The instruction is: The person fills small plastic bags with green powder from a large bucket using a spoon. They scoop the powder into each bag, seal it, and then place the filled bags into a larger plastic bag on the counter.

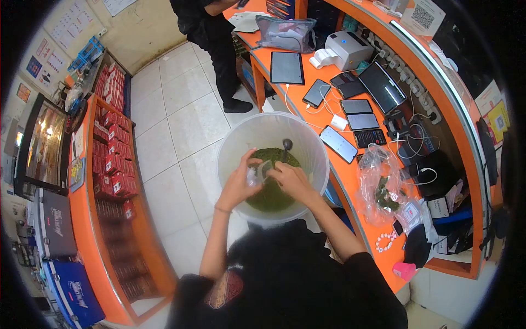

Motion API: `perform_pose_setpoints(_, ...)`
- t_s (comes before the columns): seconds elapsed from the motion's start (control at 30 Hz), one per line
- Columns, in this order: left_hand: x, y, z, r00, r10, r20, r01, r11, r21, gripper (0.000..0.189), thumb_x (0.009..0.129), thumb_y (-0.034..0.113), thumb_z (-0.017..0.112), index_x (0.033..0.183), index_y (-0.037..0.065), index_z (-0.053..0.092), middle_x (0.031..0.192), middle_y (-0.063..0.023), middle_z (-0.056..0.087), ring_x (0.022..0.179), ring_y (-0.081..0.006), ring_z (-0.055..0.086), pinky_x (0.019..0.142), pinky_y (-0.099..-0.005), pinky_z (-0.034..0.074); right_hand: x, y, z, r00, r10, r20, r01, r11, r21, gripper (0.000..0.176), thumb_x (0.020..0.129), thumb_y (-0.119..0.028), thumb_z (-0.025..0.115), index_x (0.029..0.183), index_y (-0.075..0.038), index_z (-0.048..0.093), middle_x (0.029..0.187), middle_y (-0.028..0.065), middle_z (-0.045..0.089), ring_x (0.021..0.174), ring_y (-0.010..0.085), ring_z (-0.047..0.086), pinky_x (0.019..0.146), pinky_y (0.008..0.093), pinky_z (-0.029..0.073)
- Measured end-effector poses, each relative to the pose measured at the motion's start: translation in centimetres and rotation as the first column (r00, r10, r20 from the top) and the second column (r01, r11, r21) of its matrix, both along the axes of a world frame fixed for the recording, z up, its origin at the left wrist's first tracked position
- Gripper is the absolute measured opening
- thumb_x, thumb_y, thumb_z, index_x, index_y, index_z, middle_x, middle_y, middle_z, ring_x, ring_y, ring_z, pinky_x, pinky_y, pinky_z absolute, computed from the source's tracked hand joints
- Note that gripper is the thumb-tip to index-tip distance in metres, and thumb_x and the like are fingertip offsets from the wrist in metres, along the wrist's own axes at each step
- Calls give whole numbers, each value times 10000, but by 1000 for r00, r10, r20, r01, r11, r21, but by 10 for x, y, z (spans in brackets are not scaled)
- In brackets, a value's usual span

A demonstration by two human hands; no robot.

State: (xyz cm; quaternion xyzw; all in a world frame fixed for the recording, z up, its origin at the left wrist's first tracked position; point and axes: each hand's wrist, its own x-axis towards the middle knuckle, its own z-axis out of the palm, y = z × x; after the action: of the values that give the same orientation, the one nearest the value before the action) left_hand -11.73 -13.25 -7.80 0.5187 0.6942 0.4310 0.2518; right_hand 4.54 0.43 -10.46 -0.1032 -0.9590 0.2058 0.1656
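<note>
A large translucent tub (235, 134) stands in front of me, with a finely chopped green mass (268, 197) in its bottom. Over it, my left hand (241, 181) is closed around one side of a small clear plastic bag (263, 171). The fingers of my right hand (291, 180) pinch the other side of that bag, near its mouth. Something greenish shows through the plastic. A black spoon (287, 145) leans against the tub's far inner wall, its lower end down by the green mass.
To the right, an orange counter (361, 214) carries several phones (338, 143), a tablet (287, 68), a label printer (346, 48) and a plastic bag with green bits (386, 192). Red boxes (118, 159) fill the left shelves. Another person (211, 49) stands beyond the tub.
</note>
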Motion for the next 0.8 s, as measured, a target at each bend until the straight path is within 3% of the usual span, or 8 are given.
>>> perform_pose_setpoints(0.13, -2, -4, -26, 915, 71, -396, -12, 989, 149, 609, 760, 152, 803, 1300, 53, 542, 1160, -127, 665, 895, -259, 676, 855, -353, 527, -10, -1, -18, 991, -64, -119, 50, 992, -116, 373, 779, -61, 700, 1134, -158, 638, 801, 80, 558, 697, 282, 609, 622, 393, 490)
perform_pose_setpoints(0.2, 0, -4, -36, 995, 86, -58, -77, 988, 133, 300, 862, 208, 729, 1101, 35, 672, 1033, -120, 697, 947, -286, 679, 856, -356, 512, -9, 4, -13, 995, -80, -66, 46, 913, -406, 301, 808, -129, 730, 1101, -129, 656, 666, 45, 494, 577, 221, 529, 567, 337, 434)
perform_pose_setpoints(0.23, 0, -4, -34, 994, 90, -56, -82, 988, 132, 300, 862, 208, 729, 1101, 35, 672, 1033, -120, 697, 947, -286, 679, 856, -356, 512, -8, 5, -4, 995, -76, -64, 43, 913, -407, 301, 808, -129, 730, 1101, -129, 656, 666, 45, 494, 577, 221, 529, 567, 337, 434)
perform_pose_setpoints(0.3, -3, -7, -31, 964, 178, 196, -187, 982, 27, 205, 941, 195, 652, 1036, 18, 690, 925, -89, 717, 880, -178, 670, 805, -308, 509, -5, 4, 15, 968, -241, -63, 129, 699, -703, 213, 853, -208, 731, 1031, -104, 679, 632, 8, 418, 560, 130, 449, 553, 288, 371)
perform_pose_setpoints(0.33, -3, -7, -28, 940, 168, 297, -195, 979, 65, 243, 966, 230, 632, 1056, 9, 678, 894, -60, 717, 808, -90, 608, 729, -255, 488, -5, 4, 18, 952, -292, -87, 151, 701, -697, 183, 876, -226, 718, 966, -70, 688, 651, -13, 401, 601, 76, 409, 554, 265, 345)
perform_pose_setpoints(0.43, -5, -9, -19, 886, 194, 421, -203, 979, -25, 258, 974, 238, 625, 1058, -2, 669, 875, -43, 703, 757, -63, 574, 681, -229, 469, -7, 6, 11, 973, -211, -88, 81, 677, -732, 158, 911, -176, 685, 959, -27, 668, 695, -49, 428, 637, 50, 396, 580, 233, 326)
perform_pose_setpoints(0.53, -1, -8, -15, 845, 250, 473, -280, 960, -8, 259, 975, 238, 626, 1059, -5, 662, 858, -32, 689, 716, -47, 540, 657, -216, 455, -9, -1, 8, 948, -249, -200, -23, 572, -820, 123, 922, -134, 654, 915, -12, 650, 736, -33, 470, 665, 49, 411, 596, 223, 323)
perform_pose_setpoints(0.8, 5, -1, -22, 878, 273, 393, -331, 940, 87, 203, 960, 188, 644, 1016, -6, 667, 813, -22, 672, 735, -64, 567, 658, -232, 470, -7, -12, 19, 921, -306, -240, 31, 674, -738, 93, 898, -78, 640, 865, 9, 641, 773, 3, 496, 674, 68, 452, 601, 232, 342)
